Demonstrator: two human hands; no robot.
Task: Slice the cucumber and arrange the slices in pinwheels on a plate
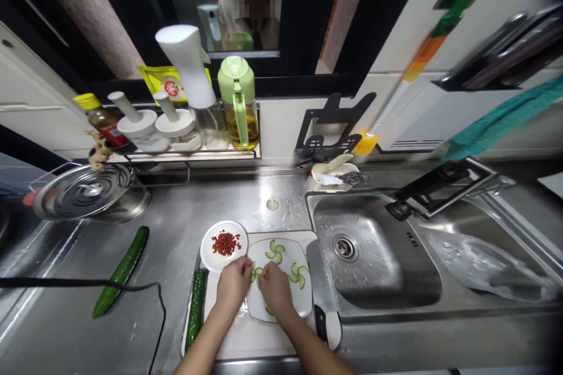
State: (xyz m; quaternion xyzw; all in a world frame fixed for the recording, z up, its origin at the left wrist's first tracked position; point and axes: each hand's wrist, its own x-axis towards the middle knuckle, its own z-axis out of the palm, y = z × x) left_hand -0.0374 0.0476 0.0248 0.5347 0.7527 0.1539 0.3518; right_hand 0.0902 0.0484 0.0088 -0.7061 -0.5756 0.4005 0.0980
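My left hand (233,284) and my right hand (276,288) meet over the left side of a white square plate (281,315). Thin green cucumber slices (257,273) show between the fingertips. The left fingers pinch at the edge of one slice; the right fingers are pressed together beside the slices, and their tips are partly hidden. Curved slices form two pinwheels on the plate, one at the back (275,252) and one at the right (298,275). Another slice is partly covered by my right wrist. The plate sits on a white cutting board (233,343).
A round dish (211,258) of red bits and a cucumber (196,307) lie left on the board. A knife (321,323) lies at its right, beside the sink (373,299). Another cucumber (121,272) and a black cable (132,288) are left. Bottles stand on a shelf (220,155).
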